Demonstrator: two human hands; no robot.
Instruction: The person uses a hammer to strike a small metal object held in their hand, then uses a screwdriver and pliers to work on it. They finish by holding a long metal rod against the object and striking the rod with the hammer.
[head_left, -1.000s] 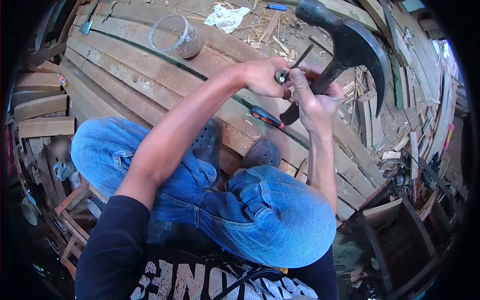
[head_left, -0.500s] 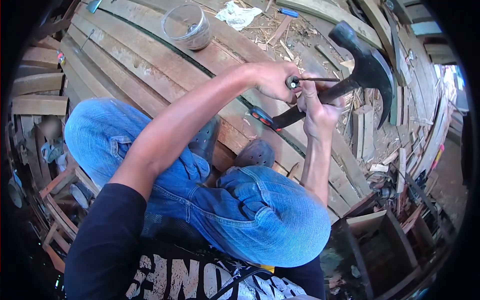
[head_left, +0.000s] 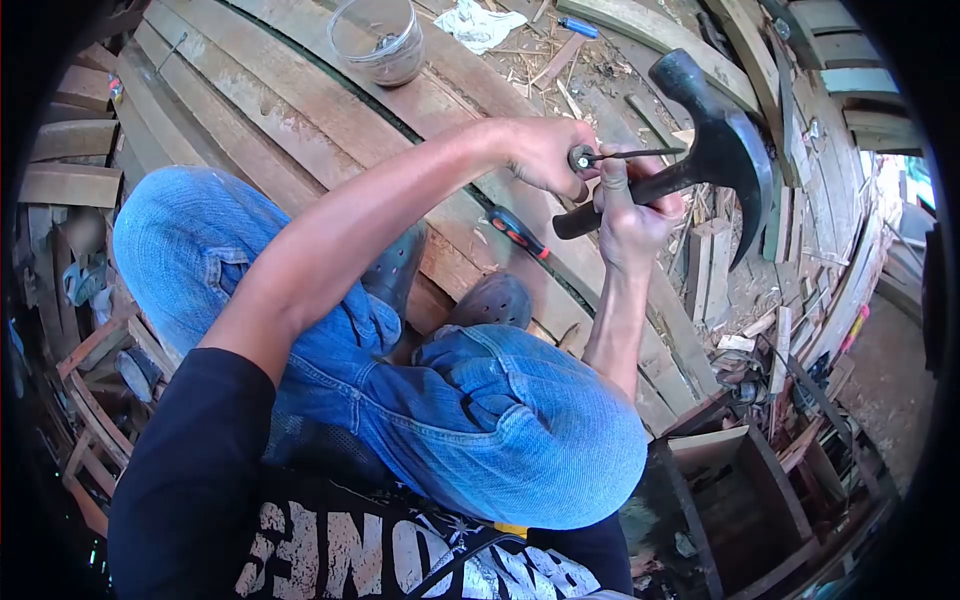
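Note:
My left hand [head_left: 552,155] is closed around a dark round-ended piece [head_left: 580,158] with a bright centre; most of it is hidden in the fist. A thin dark rod [head_left: 645,152] runs rightward from this end, across the fingertips of my right hand [head_left: 635,225]. That hand is wrapped around the handle of a black claw hammer [head_left: 730,140], whose head points up and right with the claw curving down. Both hands meet above the wooden planks [head_left: 330,150]. Below them lies a red-and-black handled tool [head_left: 518,230] on the boards.
A clear plastic tub [head_left: 378,45] with small dark pieces in it stands on the planks. Beyond are a white crumpled cloth [head_left: 478,25], a blue object [head_left: 578,28] and scattered wood scraps. A wooden box frame [head_left: 745,490] sits at the lower right.
The hammer's handle end has risen slightly, uncovering more of the red-and-black tool beneath. Both hands keep their holds, and the whole view has shifted a little.

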